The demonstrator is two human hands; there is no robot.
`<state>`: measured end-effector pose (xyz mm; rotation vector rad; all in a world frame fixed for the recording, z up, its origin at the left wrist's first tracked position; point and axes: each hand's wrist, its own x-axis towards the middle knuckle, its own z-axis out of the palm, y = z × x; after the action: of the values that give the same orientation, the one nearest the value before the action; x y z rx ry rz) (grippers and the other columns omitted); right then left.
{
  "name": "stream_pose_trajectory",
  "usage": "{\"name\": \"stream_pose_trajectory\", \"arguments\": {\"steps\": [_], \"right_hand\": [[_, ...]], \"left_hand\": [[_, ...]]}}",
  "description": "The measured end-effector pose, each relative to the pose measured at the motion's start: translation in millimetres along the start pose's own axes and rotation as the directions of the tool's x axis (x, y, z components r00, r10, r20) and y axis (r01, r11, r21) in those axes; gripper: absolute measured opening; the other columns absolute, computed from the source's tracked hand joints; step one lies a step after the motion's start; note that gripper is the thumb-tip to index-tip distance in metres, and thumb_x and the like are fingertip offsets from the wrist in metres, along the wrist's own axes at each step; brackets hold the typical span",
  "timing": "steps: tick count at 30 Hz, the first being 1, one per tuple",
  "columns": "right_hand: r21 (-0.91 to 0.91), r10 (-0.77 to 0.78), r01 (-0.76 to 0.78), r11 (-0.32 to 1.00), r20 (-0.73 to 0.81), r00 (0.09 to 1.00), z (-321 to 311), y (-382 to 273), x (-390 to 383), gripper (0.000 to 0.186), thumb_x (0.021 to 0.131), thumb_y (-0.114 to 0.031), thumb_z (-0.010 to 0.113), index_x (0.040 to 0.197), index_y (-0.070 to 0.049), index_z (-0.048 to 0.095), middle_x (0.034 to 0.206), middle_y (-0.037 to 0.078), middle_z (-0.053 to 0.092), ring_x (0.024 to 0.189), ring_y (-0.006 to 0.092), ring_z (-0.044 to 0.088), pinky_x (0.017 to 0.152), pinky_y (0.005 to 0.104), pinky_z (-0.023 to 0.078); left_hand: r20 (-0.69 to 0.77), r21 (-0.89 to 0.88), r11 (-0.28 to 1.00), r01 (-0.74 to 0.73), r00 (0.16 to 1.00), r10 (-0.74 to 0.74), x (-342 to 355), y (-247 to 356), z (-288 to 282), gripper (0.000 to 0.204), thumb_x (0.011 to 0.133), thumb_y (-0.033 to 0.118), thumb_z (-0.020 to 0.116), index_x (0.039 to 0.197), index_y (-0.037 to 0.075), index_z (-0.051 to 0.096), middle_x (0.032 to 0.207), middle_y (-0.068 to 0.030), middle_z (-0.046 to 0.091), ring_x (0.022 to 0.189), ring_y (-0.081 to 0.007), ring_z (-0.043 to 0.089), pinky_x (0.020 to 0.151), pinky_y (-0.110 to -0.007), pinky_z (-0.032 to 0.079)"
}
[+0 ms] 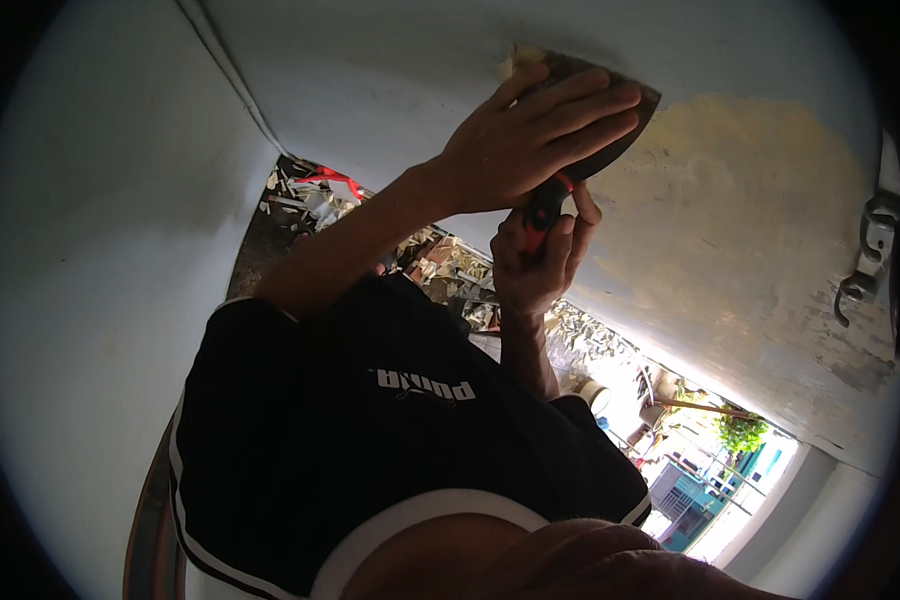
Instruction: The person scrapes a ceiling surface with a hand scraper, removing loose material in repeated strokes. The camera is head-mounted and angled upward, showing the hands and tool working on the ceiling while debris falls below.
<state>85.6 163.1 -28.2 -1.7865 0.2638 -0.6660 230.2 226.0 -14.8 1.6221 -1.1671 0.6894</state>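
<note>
Grips a broad, dark metal scraper (625, 142) with a red-and-black handle (544, 210) in the right hand (535, 262), with fingers clamped around the handle, likely for steering. Lays the left hand (520, 140) flat over the blade (647, 108), with fingers slightly apart, apparently to spread pressure evenly. Sets the blade against the pale grey painted panel (400, 80), above its lower edge and beside a yellowish worn patch (740, 190), well apart from the dull metal latch (876, 245) near the right edge.
</note>
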Motion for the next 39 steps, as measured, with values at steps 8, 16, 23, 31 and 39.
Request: {"name": "stream_pose_trajectory", "arguments": {"steps": [8,16,23,31,39], "right_hand": [[0.194,0.106,-0.121,0.974,0.085,0.991,10.5,-9.2,18.1,0.038,0.105,-0.027,0.045,0.137,-0.007,0.042,0.093,0.013,0.057,0.058,0.0104,0.048,0.047,0.0205,0.038],[0.312,0.277,-0.293,0.904,0.096,0.956,-3.2,-6.2,-13.9,0.043,0.105,-0.032,0.043,0.137,-0.002,0.042,0.083,0.008,0.055,0.053,0.0082,0.046,0.045,0.0204,0.036],[0.42,0.286,-0.269,0.867,0.024,0.958,-10.1,-13.5,-19.0,0.043,0.107,-0.035,0.036,0.14,-0.008,0.036,0.084,0.011,0.054,0.055,0.008,0.043,0.045,0.0209,0.032],[0.171,0.025,-0.018,0.985,-0.038,0.999,-7.0,-8.9,3.0,0.04,0.107,-0.035,0.04,0.14,-0.012,0.034,0.091,0.015,0.055,0.056,0.0116,0.046,0.045,0.0222,0.036],[0.201,0.072,-0.064,0.978,-0.034,0.997,-10.5,-6.7,1.8,0.039,0.106,-0.032,0.04,0.138,-0.011,0.036,0.089,0.015,0.055,0.055,0.0115,0.045,0.046,0.0224,0.037]], "left_hand": [[-0.079,0.088,0.996,0.014,0.997,-0.007,2.4,-15.7,-11.0,0.07,0.083,0.035,0.068,0.145,0.008,0.048,0.156,-0.01,0.038,0.144,-0.0293,0.036,0.117,-0.053,0.021],[-0.03,-0.126,0.976,0.179,0.982,-0.184,-46.5,0.6,17.4,0.074,0.082,0.019,0.072,0.148,0.005,0.04,0.157,-0.0135,0.033,0.145,-0.0337,0.033,0.117,-0.054,0.025],[0.07,-0.077,0.997,0.024,0.997,-0.019,-23.5,15.7,21.0,0.072,0.082,0.028,0.07,0.148,0.012,0.045,0.155,-0.0063,0.039,0.143,-0.0264,0.037,0.114,-0.05,0.03],[-0.033,0.107,0.988,-0.115,0.992,0.119,29.0,5.5,-2.0,0.057,0.085,0.03,0.064,0.139,0.015,0.056,0.152,0.0021,0.045,0.139,-0.0187,0.042,0.117,-0.044,0.024],[0.007,0.024,0.998,-0.058,0.998,0.058,8.7,5.6,8.0,0.053,0.085,0.027,0.065,0.136,0.015,0.058,0.151,-0.0026,0.047,0.137,-0.0215,0.044,0.117,-0.049,0.025]]}}
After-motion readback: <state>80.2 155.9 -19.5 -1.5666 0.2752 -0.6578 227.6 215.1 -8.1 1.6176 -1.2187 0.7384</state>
